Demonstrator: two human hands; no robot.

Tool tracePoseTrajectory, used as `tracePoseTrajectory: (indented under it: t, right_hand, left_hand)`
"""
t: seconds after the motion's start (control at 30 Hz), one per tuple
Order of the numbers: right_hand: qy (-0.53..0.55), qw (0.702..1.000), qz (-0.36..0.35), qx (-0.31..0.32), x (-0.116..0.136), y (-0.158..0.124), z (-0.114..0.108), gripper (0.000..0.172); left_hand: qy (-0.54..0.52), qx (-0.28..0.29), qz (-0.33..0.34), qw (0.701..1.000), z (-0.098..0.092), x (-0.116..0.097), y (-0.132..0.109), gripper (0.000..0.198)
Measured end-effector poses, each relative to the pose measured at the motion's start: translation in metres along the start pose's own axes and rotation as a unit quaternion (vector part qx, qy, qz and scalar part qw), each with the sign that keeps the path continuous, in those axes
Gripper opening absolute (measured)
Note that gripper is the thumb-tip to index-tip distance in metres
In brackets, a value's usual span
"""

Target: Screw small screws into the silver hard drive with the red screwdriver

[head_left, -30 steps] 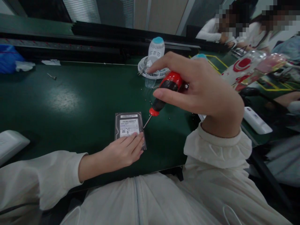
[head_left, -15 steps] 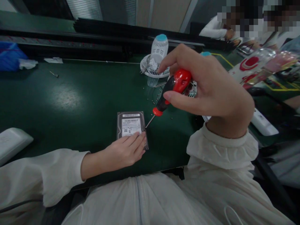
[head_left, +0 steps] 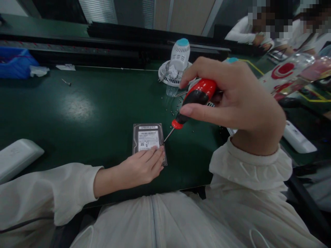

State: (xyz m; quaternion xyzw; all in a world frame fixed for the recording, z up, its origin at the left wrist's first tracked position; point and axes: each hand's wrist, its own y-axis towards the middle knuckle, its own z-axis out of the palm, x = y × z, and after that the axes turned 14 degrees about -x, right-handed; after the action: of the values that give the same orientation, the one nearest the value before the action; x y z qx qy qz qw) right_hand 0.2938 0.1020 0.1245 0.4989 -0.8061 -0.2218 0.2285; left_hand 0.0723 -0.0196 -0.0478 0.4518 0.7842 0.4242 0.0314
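A hard drive [head_left: 147, 136] with a white label lies flat on the dark green table [head_left: 85, 113]. My left hand [head_left: 144, 165] rests on its near end, fingers stretched flat, pressing it down. My right hand [head_left: 232, 103] is closed round the red and black handle of a screwdriver [head_left: 193, 101]. The tool's thin shaft slants down to the left and its tip meets the drive's right edge, near the far corner.
Several tiny screws [head_left: 176, 105] lie scattered beyond the drive. Farther back stands a small white fan [head_left: 178, 62] with a blue cap. A white box [head_left: 18, 158] sits at the left edge, a blue bin [head_left: 15, 62] far left. Other people work at the upper right.
My right hand has turned the screwdriver handle between its fingers, tip staying at the drive's edge. The view has shifted slightly to the left. My left hand stays on the drive.
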Motion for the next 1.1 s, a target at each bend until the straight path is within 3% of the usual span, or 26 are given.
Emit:
tracePoseTrajectory:
  t: [0.13,0.3,0.6,0.73,0.83,0.97,1.1]
  right_hand:
    - [-0.013,0.999,0.041,-0.022,0.0002,0.0002,0.0022,0.028]
    - [0.034,0.999,-0.014,-0.006,-0.0002,0.0001,0.0003,0.031]
    - [0.004,1.000,-0.012,-0.014,0.0010,-0.0017,0.0000,0.022]
    - [0.027,0.998,-0.047,0.010,0.0010,0.0002,-0.0020,0.032]
    - [0.005,0.999,-0.032,-0.004,0.0019,0.0014,-0.0006,0.037]
    - [-0.007,1.000,-0.019,-0.010,0.0001,0.0008,0.0007,0.028]
    - [0.026,0.998,-0.055,0.003,-0.0019,0.0007,0.0004,0.037]
  left_hand:
    - [0.001,0.000,-0.001,1.000,0.0000,-0.0008,-0.0008,0.032]
    - [0.003,0.000,0.000,1.000,-0.0008,0.0000,-0.0018,0.032]
    - [0.003,0.005,0.004,1.000,-0.0002,-0.0004,-0.0037,0.034]
    - [0.004,0.008,0.006,1.000,0.0001,0.0002,-0.0016,0.033]
    - [0.012,0.008,0.008,1.000,-0.0005,0.0004,-0.0010,0.032]
    - [0.015,0.009,0.007,1.000,-0.0015,0.0000,-0.0016,0.032]
    - [0.009,0.007,0.009,1.000,-0.0018,0.0003,-0.0014,0.033]
